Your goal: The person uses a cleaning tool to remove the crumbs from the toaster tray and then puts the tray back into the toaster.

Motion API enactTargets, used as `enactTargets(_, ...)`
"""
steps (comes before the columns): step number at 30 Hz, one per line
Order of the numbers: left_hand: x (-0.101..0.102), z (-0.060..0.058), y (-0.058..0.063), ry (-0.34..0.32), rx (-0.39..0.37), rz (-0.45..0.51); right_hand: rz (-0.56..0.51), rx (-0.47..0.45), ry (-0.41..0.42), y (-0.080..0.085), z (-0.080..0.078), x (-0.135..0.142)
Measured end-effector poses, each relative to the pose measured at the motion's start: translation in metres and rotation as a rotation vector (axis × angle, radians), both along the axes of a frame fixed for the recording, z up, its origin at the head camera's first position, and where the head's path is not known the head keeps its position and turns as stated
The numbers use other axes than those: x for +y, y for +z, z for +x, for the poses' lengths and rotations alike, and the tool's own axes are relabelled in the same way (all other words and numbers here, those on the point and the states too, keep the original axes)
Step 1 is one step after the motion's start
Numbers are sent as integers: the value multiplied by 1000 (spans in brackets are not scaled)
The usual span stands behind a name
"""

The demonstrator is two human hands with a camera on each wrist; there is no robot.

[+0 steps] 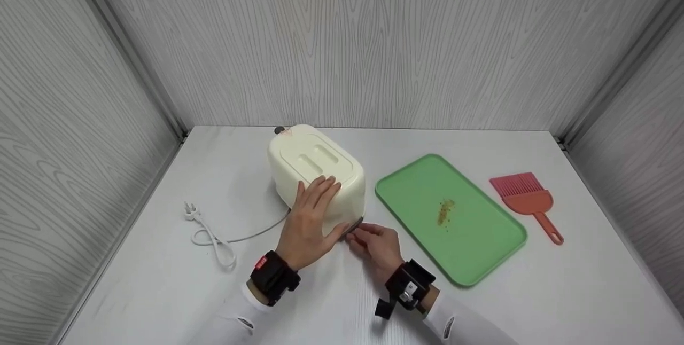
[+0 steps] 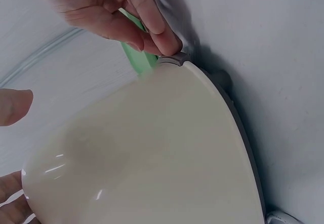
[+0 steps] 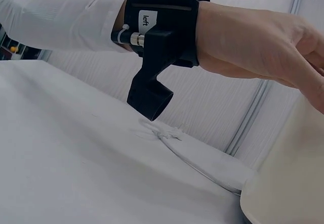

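A cream toaster with two slots on top stands left of the table's middle. My left hand lies over its near end, fingers extended across the top edge, thumb pointing down toward the base. The left wrist view shows a smooth cream wall and left fingertips at its edge. Low at the near corner, my right hand pinches a dark grey edge, apparently the crumb tray's. Its curled fingers meet that grey piece in the left wrist view. How far the tray extends inside is hidden.
A green tray with a small patch of brown crumbs lies to the right. Beyond it is a red-orange brush with dustpan. The toaster's white cord and plug lie on the left. Panelled walls enclose the table.
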State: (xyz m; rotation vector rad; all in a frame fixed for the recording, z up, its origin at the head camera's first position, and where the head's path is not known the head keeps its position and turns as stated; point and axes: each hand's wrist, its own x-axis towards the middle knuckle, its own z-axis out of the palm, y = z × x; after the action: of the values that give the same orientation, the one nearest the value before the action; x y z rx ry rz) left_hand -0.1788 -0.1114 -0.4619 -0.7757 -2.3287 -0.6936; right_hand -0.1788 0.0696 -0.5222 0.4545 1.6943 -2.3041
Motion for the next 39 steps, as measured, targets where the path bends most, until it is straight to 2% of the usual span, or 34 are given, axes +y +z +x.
enactTargets(15,-3,4,3,2,-11,14,56,31,46,3,-5,-6)
enactTargets(22,-3,4,2,2,-31,20,51,33,53,3,-5,-4)
enactTargets(29,-3,4,0,-3,-30,23,52,42,128,3,-2,2)
enactTargets(33,-3,5,1,-15,-35,26,106,69,174,4,-1,7)
enactTargets(39,-3,6,2,-31,-57,33,209,83,182,8,0,19)
